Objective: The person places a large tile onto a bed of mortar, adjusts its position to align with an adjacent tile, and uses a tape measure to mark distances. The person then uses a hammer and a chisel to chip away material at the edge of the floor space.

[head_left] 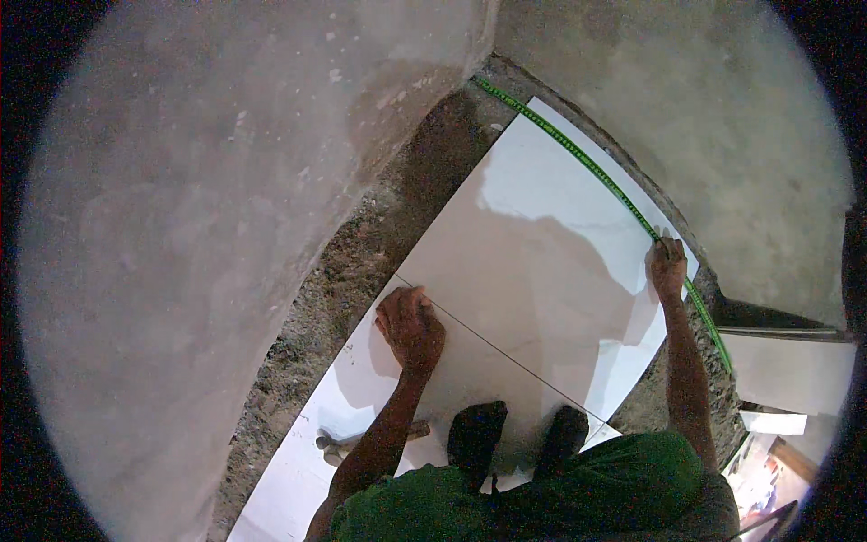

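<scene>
A green tape measure (587, 161) stretches in a curve along the far edge of a white tile (519, 176), from the wall corner to the right. My right hand (668, 262) is closed on the tape, fingers pinching it near the tile's right corner. Closer to me, my left hand (413, 330) leans on a second white tile (357, 366), beside the thin seam between the two. Its fingers are bent and slightly apart, with nothing seen in them. A hammer (336, 446) lies on the nearer tile, partly hidden by my left forearm.
Rough mortar (339, 262) borders the tiles on the left, against a plastered wall (199, 217). Another wall (659, 99) rises beyond the tape. My dark shoes (476, 438) stand on the near tile. At lower right lie a pale panel (795, 370) and a wooden piece (795, 459).
</scene>
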The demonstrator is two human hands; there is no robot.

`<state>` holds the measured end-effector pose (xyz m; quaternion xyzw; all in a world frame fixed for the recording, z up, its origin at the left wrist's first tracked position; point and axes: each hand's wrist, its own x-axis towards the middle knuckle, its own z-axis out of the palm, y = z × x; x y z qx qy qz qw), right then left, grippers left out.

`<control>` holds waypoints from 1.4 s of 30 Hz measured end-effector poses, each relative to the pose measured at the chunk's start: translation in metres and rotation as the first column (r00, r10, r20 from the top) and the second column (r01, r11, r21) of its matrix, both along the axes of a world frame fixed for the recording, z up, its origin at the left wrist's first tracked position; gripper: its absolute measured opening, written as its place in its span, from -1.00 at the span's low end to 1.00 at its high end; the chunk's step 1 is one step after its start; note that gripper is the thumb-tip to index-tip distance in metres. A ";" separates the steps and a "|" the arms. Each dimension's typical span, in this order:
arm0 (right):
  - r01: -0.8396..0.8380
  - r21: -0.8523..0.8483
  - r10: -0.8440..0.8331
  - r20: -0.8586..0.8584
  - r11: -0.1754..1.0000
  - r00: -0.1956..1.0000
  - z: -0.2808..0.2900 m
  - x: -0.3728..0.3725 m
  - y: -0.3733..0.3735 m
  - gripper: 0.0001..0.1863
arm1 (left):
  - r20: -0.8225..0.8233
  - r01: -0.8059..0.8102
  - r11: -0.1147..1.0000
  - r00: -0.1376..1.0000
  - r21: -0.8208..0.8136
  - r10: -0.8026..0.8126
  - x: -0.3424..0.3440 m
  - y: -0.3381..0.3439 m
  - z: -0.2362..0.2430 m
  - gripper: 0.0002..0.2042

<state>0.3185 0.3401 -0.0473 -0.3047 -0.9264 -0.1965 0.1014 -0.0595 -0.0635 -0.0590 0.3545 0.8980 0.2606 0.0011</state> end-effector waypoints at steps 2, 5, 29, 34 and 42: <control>0.000 0.049 -0.001 0.025 0.999 1.000 0.000 0.002 0.000 -0.87 | 0.008 -0.006 1.000 1.000 -0.017 0.006 0.000 -0.001 -0.001 -0.76; -0.024 -0.107 0.024 0.001 0.994 1.000 0.005 0.004 -0.018 -0.87 | -0.014 0.004 0.998 1.000 -0.067 -0.005 0.000 -0.002 -0.001 -0.74; 0.190 -0.721 -0.409 -0.140 0.666 0.902 0.066 -0.002 -0.306 -0.86 | 0.014 -0.074 0.996 0.997 0.045 0.073 0.008 0.001 0.024 -0.45; 0.012 -0.572 -0.227 -0.306 0.820 0.925 0.047 0.000 -0.320 -0.86 | -0.049 -0.114 0.993 0.992 0.033 0.115 0.011 0.004 0.026 -0.31; -0.048 -0.784 -0.304 -0.295 0.618 0.906 0.049 -0.012 -0.333 -0.81 | -0.009 -0.093 0.995 0.996 -0.032 0.093 0.010 0.004 0.024 -0.40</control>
